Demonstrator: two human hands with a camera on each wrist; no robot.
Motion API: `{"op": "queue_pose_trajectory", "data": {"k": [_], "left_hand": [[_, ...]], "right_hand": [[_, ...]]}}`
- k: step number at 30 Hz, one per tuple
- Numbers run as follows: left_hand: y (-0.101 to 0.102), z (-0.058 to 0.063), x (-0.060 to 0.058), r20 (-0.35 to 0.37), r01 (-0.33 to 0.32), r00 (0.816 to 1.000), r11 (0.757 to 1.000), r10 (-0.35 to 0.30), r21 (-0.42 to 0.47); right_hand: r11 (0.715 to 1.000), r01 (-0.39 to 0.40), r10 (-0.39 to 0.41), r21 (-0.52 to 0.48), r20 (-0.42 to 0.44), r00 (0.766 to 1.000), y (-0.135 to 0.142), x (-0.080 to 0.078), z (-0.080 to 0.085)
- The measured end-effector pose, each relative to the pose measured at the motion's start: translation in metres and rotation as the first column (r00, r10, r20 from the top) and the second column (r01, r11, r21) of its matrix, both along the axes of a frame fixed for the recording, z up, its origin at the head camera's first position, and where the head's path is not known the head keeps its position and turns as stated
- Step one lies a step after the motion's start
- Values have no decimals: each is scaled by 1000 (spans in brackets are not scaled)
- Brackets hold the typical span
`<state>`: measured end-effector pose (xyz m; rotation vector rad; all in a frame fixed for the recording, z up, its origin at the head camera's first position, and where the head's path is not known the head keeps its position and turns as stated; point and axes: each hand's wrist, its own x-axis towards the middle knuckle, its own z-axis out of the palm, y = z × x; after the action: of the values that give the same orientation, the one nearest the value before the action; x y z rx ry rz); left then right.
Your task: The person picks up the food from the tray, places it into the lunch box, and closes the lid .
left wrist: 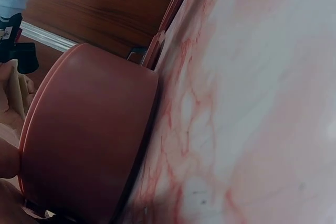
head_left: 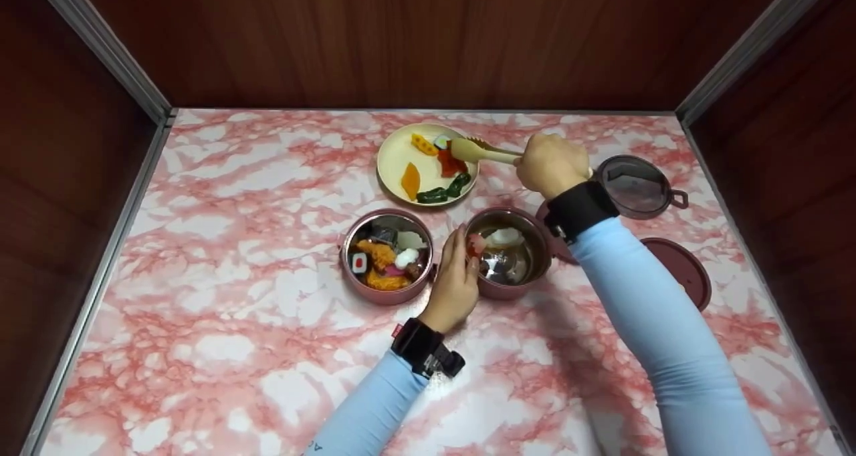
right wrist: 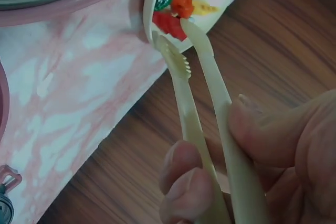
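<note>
My right hand (head_left: 554,165) grips cream tongs (head_left: 495,155), whose tips reach over the right side of a cream plate (head_left: 394,152). In the right wrist view the tong tips stand apart close to a red food piece (right wrist: 169,24). Also on the plate lie a spotted yellow piece (head_left: 423,144), an orange leaf-shaped piece (head_left: 410,180) and dark green pieces (head_left: 445,192). My left hand (head_left: 456,294) rests with extended fingers against the left side of a round pink container (head_left: 508,290). Inside it are a white piece (head_left: 506,237) and a reddish piece.
A second pink container (head_left: 388,297), filled with several food pieces, stands left of my left hand. At the right lie a see-through lid (head_left: 635,185) and a dark red lid (head_left: 679,269). Another reddish round item (head_left: 560,242) is partly hidden under my right wrist. Wood-grain walls (head_left: 428,41) enclose the marbled table.
</note>
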<state>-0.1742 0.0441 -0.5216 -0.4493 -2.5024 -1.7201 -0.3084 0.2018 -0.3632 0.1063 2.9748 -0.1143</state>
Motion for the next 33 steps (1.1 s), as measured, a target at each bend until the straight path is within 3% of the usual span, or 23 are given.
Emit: {"op": "queue_pose_trajectory", "data": {"k": [10,18,22,26,29,33], "left_hand": [[2,0,0,1,5,1000,1000,-5,9],[1,0,0,20,4,1000,1000,-5,9],[-1,-1,0,21,7,1000,1000,-7,7],[1,-3,-1,-24,-5,1000,1000,5,14],[2,-4,-1,-54,-4,999,1000,5,17],[0,-4,-1,-27,2,1000,1000,-1,17]], "right_hand": [[998,-11,14,56,-50,999,4,1,-3],[998,-42,37,-50,-81,996,24,14,15],[984,-117,92,-134,-178,980,41,35,25],[963,-144,91,-225,-233,968,60,67,35],[959,-162,92,-234,-284,954,76,96,39],[961,-171,98,-215,-314,944,96,132,36]]}}
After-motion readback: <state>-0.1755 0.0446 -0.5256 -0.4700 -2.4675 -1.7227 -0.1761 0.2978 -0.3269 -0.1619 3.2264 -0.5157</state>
